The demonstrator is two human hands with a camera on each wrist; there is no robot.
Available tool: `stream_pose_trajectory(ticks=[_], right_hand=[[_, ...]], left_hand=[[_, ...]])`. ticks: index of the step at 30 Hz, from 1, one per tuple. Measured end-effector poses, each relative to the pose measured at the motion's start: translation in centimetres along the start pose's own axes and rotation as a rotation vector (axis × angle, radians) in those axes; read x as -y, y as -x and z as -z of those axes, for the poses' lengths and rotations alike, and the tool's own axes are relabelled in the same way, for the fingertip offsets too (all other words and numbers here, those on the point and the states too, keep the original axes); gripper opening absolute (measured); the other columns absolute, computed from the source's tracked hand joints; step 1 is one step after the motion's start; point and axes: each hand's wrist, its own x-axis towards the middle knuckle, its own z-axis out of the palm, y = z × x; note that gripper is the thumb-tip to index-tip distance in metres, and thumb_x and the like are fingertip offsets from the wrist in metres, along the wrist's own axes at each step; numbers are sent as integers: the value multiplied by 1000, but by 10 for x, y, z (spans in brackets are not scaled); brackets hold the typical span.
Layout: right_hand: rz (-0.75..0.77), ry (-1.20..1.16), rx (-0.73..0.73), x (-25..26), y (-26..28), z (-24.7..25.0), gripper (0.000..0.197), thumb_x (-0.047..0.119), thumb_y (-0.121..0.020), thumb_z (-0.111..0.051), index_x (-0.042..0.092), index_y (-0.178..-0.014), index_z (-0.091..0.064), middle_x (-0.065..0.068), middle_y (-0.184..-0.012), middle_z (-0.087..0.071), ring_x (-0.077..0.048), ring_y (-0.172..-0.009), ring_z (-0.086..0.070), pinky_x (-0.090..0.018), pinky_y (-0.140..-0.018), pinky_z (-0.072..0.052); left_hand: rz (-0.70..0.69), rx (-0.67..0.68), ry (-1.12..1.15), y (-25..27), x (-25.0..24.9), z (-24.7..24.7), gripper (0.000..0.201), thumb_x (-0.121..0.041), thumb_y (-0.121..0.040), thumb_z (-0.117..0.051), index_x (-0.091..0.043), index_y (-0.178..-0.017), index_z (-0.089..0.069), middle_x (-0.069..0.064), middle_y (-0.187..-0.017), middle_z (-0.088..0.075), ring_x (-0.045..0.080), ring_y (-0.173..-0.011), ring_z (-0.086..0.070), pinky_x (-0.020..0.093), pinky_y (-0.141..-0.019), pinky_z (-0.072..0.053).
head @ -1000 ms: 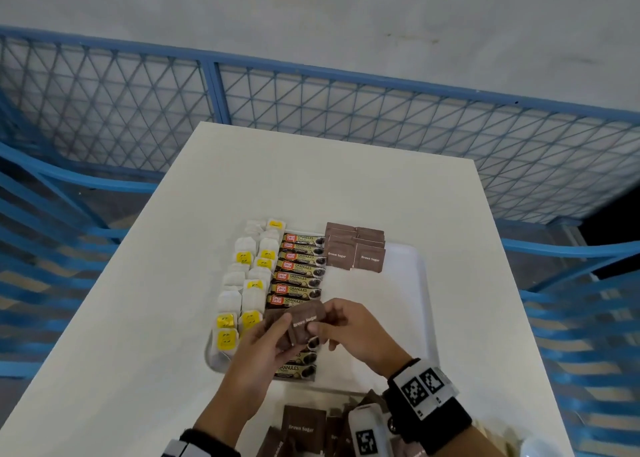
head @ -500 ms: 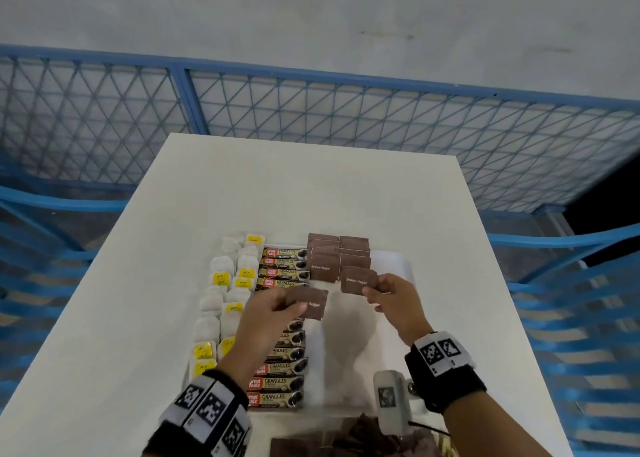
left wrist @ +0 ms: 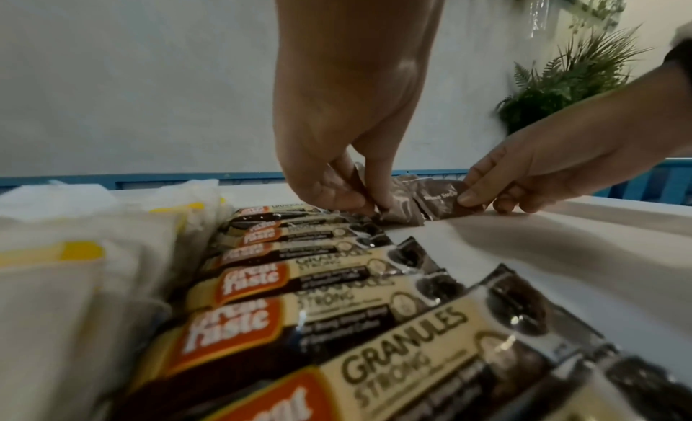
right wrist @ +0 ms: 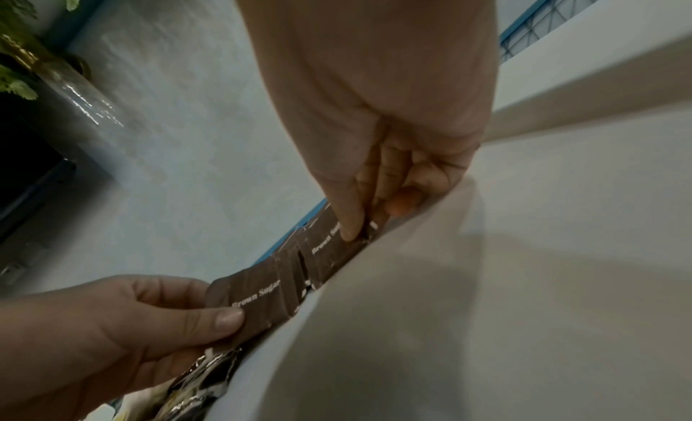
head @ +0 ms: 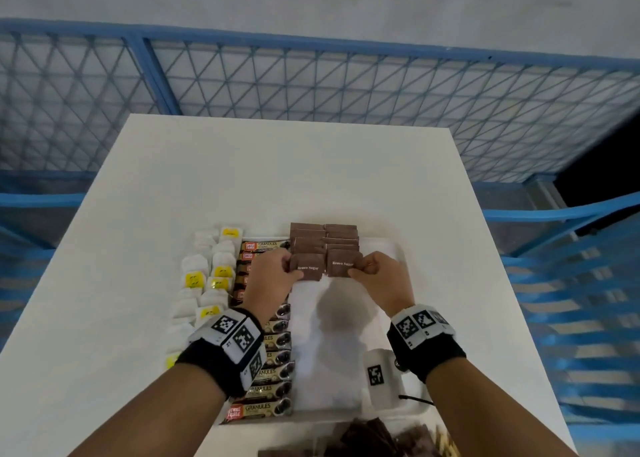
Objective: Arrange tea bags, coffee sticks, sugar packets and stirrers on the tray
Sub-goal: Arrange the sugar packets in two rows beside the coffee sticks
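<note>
A white tray (head: 398, 252) lies on the white table (head: 277, 166). Tea bags (head: 207, 283) with yellow tags fill its left column, and coffee sticks (head: 273, 370) run down beside them. Brown sugar packets (head: 325, 238) lie in two short columns at the tray's far end. My left hand (head: 277, 273) pinches one brown sugar packet (head: 308, 267) at the near end of the left column. My right hand (head: 374, 273) pinches another packet (head: 343, 264) at the near end of the right column. Both packets touch the tray in the left wrist view (left wrist: 438, 202).
Loose brown sugar packets (head: 363, 439) lie in a heap at the table's near edge. Blue mesh railing (head: 311, 86) surrounds the table. A potted fern (left wrist: 569, 81) stands off to the right. The tray's right half (head: 346, 335) is bare white.
Both hands moved forward from the near side of the tray to the far end, each carrying a brown sugar packet, and lowered them against the packet rows.
</note>
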Motion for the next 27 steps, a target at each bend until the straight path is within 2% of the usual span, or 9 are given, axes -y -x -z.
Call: stream_pose_trajectory(ticks=[2,7,11,13,16,19,21,24,27], right_hand=[[-8,1,5,1,1,-1,12,17,-80,-69,13,-86,-61,4,-76,-59,-9,-71,-53,-6,-55,-40],[-7,-7,-5,1,-1,-9,15,15,-79,-70,10,-88,-59,3,-76,-58,-10,-70,-52,-10,-57,-39],[-12,-20,-25,2,-1,-10,22,17,-79,-71,13,-91,-53,6,-72,-53,-5,-66,-50,-12,-56,-36],[4,-7,-57,3,2,-7,25,21,-80,-71,14,-96,-52,4,-75,-53,-11,-68,-52,-17,-57,-38],[54,21,-104,6,14,0,20,22,-83,-67,13,-98,-57,2,-79,-56,-9,-68,-51,-20,-60,-40],[119,64,-64,5,36,9,8,22,-86,-64,15,-90,-62,5,-79,-60,-4,-69,-52,-12,-61,-40],[141,95,-12,2,57,14,5,24,-86,-64,19,-85,-63,8,-79,-63,-4,-71,-54,-12,-64,-42],[172,145,79,-7,93,21,6,25,-85,-65,22,-81,-62,10,-76,-63,-5,-71,-57,-13,-67,-46],[242,274,209,-25,131,29,7,26,-86,-63,24,-80,-60,11,-75,-61,0,-67,-53,-7,-63,-41]], left_hand=[[15,-5,6,-3,0,-4,19,-6,-75,-74,-12,-79,-56,3,-73,-62,22,-69,-59,29,-65,-46],[18,-11,-61,-8,4,-9,28,-11,-76,-74,-14,-89,-50,3,-78,-60,24,-76,-60,29,-66,-39],[28,-30,-110,-8,5,-9,41,-16,-75,-75,-9,-108,-51,10,-102,-57,26,-93,-58,32,-75,-46],[11,-54,-127,-4,3,-5,42,-20,-77,-74,-10,-110,-51,8,-107,-54,22,-95,-55,30,-76,-44],[-65,-65,-122,13,-4,5,29,-21,-80,-70,-10,-104,-57,2,-96,-55,14,-84,-52,21,-69,-37],[-190,22,-58,48,-13,17,12,-17,-85,-65,-14,-95,-60,-9,-78,-55,3,-66,-51,10,-59,-38],[-239,104,-12,80,-14,21,8,-14,-86,-64,-19,-91,-60,-13,-73,-54,2,-59,-51,8,-59,-41],[-248,221,-3,126,-2,20,7,-15,-86,-63,-21,-90,-63,-12,-76,-58,2,-69,-55,8,-61,-41],[-212,324,-96,166,18,11,6,-20,-87,-61,-26,-90,-61,-16,-81,-54,1,-69,-51,8,-65,-38]])
